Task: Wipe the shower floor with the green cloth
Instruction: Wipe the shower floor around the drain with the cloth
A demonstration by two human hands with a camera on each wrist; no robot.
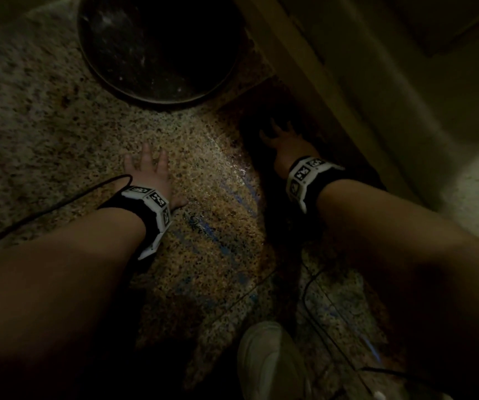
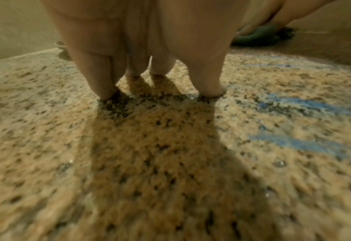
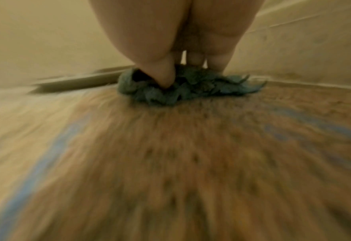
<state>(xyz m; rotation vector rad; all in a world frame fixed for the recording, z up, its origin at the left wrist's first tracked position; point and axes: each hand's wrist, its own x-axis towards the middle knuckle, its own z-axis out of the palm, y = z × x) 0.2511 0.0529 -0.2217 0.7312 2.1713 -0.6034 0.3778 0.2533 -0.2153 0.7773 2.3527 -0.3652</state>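
The shower floor [image 1: 68, 116] is wet, speckled beige stone with blue streaks [image 2: 306, 106]. My left hand [image 1: 157, 174] lies flat on it with fingers spread and straight, holding nothing; its fingertips [image 2: 106, 91] touch the stone. My right hand [image 1: 281, 140] reaches into the dark strip along the wall. The right wrist view shows its thumb and fingers dug into the bunched green cloth [image 3: 201, 88], which sits on the floor at the foot of the wall. The cloth [image 2: 259, 35] also shows far right of my left hand. The head view hides it in shadow.
A dark round basin [image 1: 160, 47] stands on the floor ahead of my left hand. A pale wall [image 1: 348, 82] runs diagonally on the right. A light shoe [image 1: 264, 359] stands near the bottom edge, and black cables [image 1: 45, 212] trail from both wrists.
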